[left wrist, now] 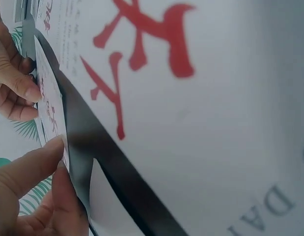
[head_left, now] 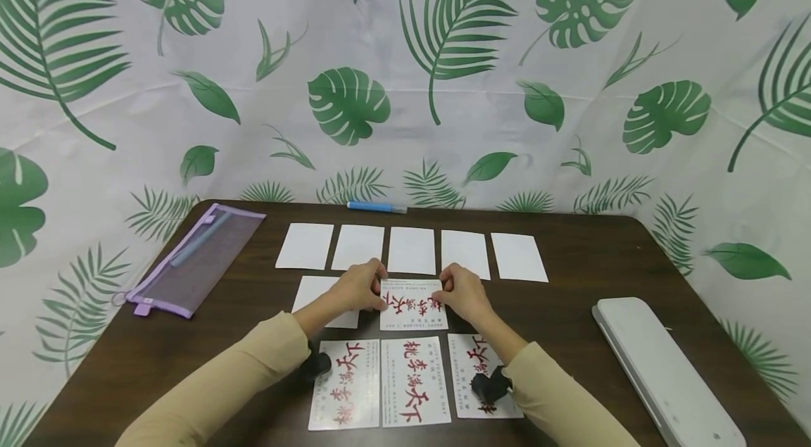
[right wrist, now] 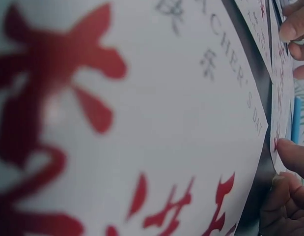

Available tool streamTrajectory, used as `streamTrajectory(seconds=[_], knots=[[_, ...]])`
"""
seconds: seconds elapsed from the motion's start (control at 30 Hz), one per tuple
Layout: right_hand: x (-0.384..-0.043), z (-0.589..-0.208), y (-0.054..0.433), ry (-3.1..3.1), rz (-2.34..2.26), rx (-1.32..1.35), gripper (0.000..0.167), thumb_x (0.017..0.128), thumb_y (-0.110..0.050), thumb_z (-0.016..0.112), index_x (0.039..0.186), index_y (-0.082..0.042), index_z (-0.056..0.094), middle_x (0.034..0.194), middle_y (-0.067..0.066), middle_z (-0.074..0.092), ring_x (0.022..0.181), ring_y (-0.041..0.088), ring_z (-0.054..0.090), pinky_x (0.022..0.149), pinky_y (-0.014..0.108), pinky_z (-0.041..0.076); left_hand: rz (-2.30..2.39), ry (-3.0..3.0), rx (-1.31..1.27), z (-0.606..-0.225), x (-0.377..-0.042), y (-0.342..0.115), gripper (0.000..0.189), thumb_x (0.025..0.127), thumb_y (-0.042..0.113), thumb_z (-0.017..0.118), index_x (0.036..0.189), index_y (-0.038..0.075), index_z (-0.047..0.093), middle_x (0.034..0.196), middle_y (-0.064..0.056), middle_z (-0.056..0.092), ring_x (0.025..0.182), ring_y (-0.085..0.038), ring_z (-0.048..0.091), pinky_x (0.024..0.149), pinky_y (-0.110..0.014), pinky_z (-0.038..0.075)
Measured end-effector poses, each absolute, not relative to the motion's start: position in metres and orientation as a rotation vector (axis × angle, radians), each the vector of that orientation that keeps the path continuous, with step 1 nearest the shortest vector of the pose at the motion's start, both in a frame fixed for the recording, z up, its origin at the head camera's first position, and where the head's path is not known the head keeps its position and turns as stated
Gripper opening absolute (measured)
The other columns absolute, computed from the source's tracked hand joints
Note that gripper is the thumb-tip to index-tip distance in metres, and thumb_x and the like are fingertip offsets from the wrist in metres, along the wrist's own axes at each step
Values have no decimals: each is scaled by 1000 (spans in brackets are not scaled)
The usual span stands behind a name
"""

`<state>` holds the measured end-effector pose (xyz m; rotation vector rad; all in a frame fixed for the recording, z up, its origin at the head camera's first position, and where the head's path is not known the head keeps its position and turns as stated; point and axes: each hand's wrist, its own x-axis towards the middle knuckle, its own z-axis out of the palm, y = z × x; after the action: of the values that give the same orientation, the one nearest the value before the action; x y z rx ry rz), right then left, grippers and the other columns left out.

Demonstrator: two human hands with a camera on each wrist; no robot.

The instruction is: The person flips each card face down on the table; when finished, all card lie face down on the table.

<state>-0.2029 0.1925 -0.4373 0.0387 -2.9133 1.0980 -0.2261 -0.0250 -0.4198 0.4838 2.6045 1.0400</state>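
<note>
A white card (head_left: 413, 320) with red calligraphy lies sideways in the middle of the table, its characters turned a quarter from upright. My left hand (head_left: 361, 286) pinches its left edge between thumb and fingers, and my right hand (head_left: 466, 292) pinches the right edge. In the left wrist view, the left thumb (left wrist: 46, 152) rests on the card's face. The right wrist view has the right thumb (right wrist: 293, 156) on the other end. Nearer me lie three similar cards: a left one (head_left: 329, 387), a middle one (head_left: 416, 382) and a right one (head_left: 462, 391), partly under my right wrist.
Several blank white cards (head_left: 412, 250) form a row farther back. Another blank card (head_left: 309, 289) is partly covered by my left hand. A blue marker (head_left: 376, 207) lies at the back edge, a purple-trimmed mesh pouch (head_left: 218, 257) at left, and a long white case (head_left: 665, 369) at right.
</note>
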Motion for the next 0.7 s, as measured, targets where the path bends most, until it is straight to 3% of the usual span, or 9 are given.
streamTrajectory(seconds=[0.23, 0.33, 0.53, 0.7], knots=[[-201, -436, 192, -2879, 1121, 31, 29, 75, -6, 76, 90, -6, 52, 79, 3, 55, 68, 15, 48, 61, 26, 38, 953, 2739, 570, -423, -225, -26, 49, 64, 6, 84, 102, 7, 54, 87, -5, 53, 76, -16, 47, 66, -28, 42], [-202, -437, 192, -2796, 1204, 56, 25, 77, -4, 74, 89, -7, 52, 78, 3, 55, 68, 14, 49, 60, 24, 41, 1041, 2723, 541, -425, -224, -27, 47, 65, 3, 83, 101, 6, 53, 89, -6, 54, 77, -15, 51, 67, -28, 45], [-204, -432, 195, -2568, 1684, -20, 20, 81, 3, 67, 93, -1, 52, 82, 6, 54, 66, 11, 55, 58, 23, 52, 1493, 2482, 403, -419, -220, -31, 38, 76, -2, 73, 109, 1, 55, 83, -6, 58, 71, -11, 58, 62, -24, 52], [-207, -428, 196, -2445, 1872, -143, 20, 83, 2, 66, 96, 2, 51, 81, 3, 52, 64, 9, 53, 58, 23, 50, 1815, 2177, 300, -410, -217, -33, 33, 85, -3, 64, 116, -4, 55, 86, -5, 55, 74, -12, 61, 70, -29, 57]])
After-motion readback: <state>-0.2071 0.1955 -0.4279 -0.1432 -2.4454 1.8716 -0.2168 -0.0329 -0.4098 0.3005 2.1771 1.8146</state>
